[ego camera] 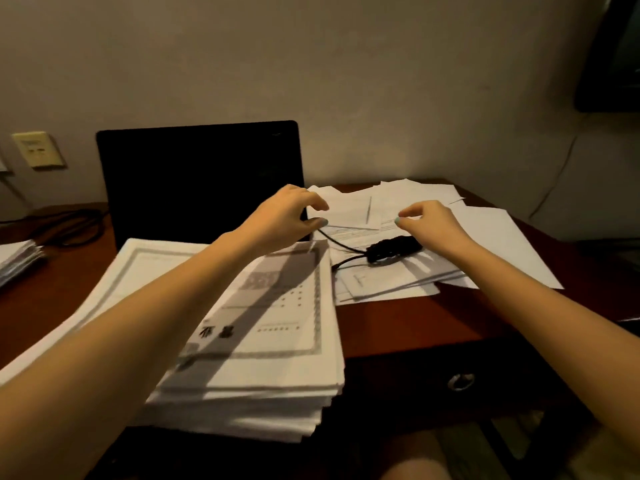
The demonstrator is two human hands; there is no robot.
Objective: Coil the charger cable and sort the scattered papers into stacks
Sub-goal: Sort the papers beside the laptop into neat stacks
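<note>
The black charger cable [393, 249] lies bunched on the scattered white papers [498, 237] at the right of the desk, with two strands trailing left. My right hand [431, 225] hovers just above and behind the bunch, thumb and forefinger near each other with nothing seen between them. My left hand [285, 213] hangs over the left end of the strands, fingers loosely curled and thumb apart; whether it touches the cable is unclear. A tall stack of papers [263, 341] sits under my left forearm.
A black laptop screen [201, 181] stands behind the tall stack. A small paper pile [17, 258] lies at the far left, with dark cords [69, 223] behind it. The brown desk [398, 323] has a drawer knob [460, 381] at its front edge.
</note>
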